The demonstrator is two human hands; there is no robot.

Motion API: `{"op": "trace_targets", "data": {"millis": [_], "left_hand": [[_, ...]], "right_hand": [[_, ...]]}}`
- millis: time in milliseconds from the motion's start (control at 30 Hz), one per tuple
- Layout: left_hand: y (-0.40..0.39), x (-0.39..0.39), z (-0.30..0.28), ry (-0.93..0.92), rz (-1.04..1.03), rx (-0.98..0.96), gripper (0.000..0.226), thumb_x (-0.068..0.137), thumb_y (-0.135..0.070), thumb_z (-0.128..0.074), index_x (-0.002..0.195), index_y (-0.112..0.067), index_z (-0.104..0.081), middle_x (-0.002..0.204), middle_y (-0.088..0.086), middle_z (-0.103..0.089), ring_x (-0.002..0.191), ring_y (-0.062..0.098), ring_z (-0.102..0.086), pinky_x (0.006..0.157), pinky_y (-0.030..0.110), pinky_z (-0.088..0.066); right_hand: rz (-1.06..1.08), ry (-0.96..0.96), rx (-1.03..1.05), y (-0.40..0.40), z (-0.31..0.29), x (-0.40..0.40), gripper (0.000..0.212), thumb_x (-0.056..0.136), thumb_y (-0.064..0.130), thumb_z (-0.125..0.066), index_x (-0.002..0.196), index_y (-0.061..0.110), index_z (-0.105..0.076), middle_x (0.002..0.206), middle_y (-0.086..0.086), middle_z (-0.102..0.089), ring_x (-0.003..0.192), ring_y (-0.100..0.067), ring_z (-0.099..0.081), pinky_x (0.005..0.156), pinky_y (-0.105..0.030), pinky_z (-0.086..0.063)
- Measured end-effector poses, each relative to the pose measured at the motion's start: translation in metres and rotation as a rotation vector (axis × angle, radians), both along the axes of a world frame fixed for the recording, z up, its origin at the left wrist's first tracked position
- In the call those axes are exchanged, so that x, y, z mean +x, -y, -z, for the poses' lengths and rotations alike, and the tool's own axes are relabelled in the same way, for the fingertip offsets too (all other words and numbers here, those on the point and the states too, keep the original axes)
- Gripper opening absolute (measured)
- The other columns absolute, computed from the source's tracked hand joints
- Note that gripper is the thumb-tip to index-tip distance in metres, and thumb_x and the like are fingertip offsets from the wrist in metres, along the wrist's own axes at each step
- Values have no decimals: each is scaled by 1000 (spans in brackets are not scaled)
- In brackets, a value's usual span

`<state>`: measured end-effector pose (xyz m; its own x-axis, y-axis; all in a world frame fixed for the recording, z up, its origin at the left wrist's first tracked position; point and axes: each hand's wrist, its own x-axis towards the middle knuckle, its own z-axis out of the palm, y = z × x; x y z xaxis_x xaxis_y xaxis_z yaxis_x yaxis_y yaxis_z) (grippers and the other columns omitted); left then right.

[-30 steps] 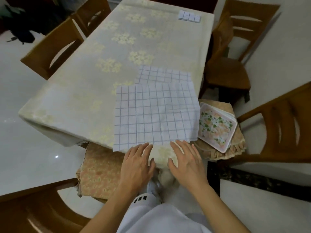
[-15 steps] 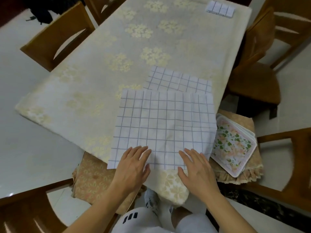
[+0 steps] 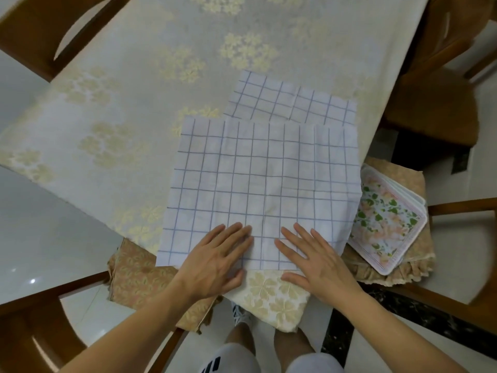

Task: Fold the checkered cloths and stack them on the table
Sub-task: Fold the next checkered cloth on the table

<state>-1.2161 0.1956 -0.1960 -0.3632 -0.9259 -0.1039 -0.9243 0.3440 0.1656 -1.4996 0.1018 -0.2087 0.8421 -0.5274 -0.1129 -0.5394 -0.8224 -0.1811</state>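
Floral tray (image 3: 387, 224) on chair cushion, seemingly stacked, left hand (image 3: 215, 261) flat on checkered cloth (image 3: 263, 189)

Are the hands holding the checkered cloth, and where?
Not gripped. The left hand and right hand lie flat with straight fingers on the checkered cloth, near its closest edge.

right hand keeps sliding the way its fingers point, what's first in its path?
Only more of the near checkered cloth that the right hand lies on; beyond its far edge comes the second checkered cloth. Nothing upright shows there.
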Motion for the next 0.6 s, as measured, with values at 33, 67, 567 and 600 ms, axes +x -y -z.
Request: {"op": "trace_targets", "data": {"millis": [33,67,567,600], "left_hand": [[0,-1,1,6,-3,-6,65,95,-53,-46,149,-15,-44,158,7,-35,148,23,-30,119,45,-25],[-1,-2,1,15,-7,-12,64,96,-52,-45,148,-15,-46,157,8,-38,147,24,-32,118,46,-28],[5,8,-7,-85,-21,-67,51,88,-24,-59,137,-9,-58,143,8,-57,134,25,-51,109,43,-45],[4,9,-8,-93,-29,-62,50,90,-28,-53,136,-9,-58,142,8,-57,134,25,-51,110,43,-44]], "right_hand": [[-10,12,-3,0,2,-1,71,96,65,-39,156,28,-32,164,0,-25,152,-24,-21,120,-45,-17],[-17,25,-8,0,3,-1,70,96,65,-40,154,28,-35,164,0,-26,152,-25,-22,120,-46,-19],[119,187,-87,-17,4,10,55,100,51,-50,143,17,-54,149,-3,-51,143,-24,-42,111,-52,-39],[124,181,-77,-17,3,10,58,98,52,-52,144,16,-53,150,-3,-50,143,-24,-41,112,-52,-38]]}}
